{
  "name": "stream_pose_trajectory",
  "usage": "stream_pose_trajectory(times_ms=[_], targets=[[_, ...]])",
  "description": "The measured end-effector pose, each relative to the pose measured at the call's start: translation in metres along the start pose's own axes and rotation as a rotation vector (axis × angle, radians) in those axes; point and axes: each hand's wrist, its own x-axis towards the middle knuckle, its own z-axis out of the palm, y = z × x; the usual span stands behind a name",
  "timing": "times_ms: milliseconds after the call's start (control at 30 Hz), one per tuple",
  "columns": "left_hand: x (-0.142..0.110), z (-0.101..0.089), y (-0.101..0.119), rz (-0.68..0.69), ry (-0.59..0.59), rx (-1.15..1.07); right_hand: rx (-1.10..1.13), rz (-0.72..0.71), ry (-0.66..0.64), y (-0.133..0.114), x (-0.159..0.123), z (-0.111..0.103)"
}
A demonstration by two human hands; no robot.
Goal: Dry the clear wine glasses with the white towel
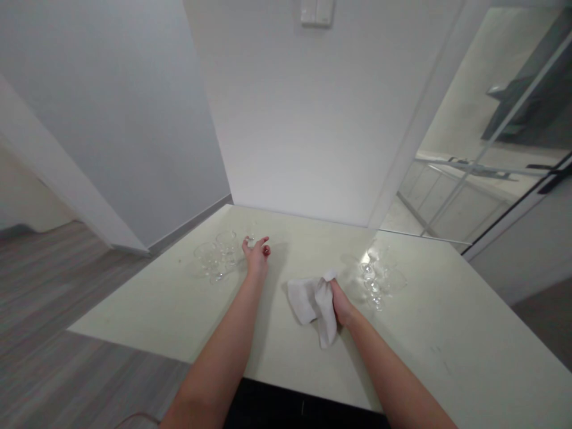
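Note:
My left hand (pixel 257 255) is over the left part of the table, fingers apart and curled a little. By its fingertips stands a faint clear glass (pixel 252 230); whether they touch it I cannot tell. More clear stemmed glasses (pixel 227 241) stand just left of that hand. My right hand (pixel 342 302) is closed on a white cloth (pixel 308 300), which hangs loosely in folds over the middle of the table. Right of this hand is a second group of clear glasses (pixel 373 274), overlapping one another, so their outlines are hard to separate.
The pale table (pixel 402 357) meets a white wall (pixel 308 131) at its back edge. A glazed door or partition (pixel 482 149) with a dark handle is at the right. Wood-look floor (pixel 89 286) shows at the left. A switch (pixel 317 12) is on the wall.

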Motion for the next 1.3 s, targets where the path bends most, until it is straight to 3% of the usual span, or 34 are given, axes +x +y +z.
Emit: stream_pose_trajectory(times_ms=[333, 500, 600, 733, 800, 933, 1067, 1167, 1300], targets=[[-0.033, 0.020, -0.014, 0.183, -0.319, 0.289, 0.129, -0.066, -0.022, -0.002, 0.002, 0.000], [-0.048, 0.022, -0.012, 0.274, -0.510, 0.488, 0.221, -0.318, 0.064, -0.007, 0.009, 0.000], [-0.061, 0.019, -0.014, 0.375, -0.710, 0.759, 0.132, -0.470, 0.157, -0.006, 0.015, -0.009], [-0.077, 0.016, -0.022, 0.574, -1.037, 1.117, -0.179, -0.543, 0.296, -0.002, 0.019, -0.019], [-0.082, 0.015, -0.027, 0.689, -1.133, 1.198, -0.277, -0.588, 0.327, -0.002, 0.020, -0.021], [-0.081, 0.015, -0.028, 1.026, -1.133, 1.266, -0.291, -0.635, 0.445, -0.005, 0.022, -0.021], [-0.079, 0.016, -0.020, 1.377, -0.895, 1.251, -0.193, -0.547, 0.547, -0.007, 0.022, -0.020], [-0.080, 0.018, -0.012, 1.467, -0.818, 1.204, -0.039, -0.494, 0.407, -0.012, 0.017, -0.019], [-0.077, 0.018, -0.005, 1.465, -0.936, 1.141, -0.014, -0.369, 0.214, -0.020, 0.011, -0.022]])
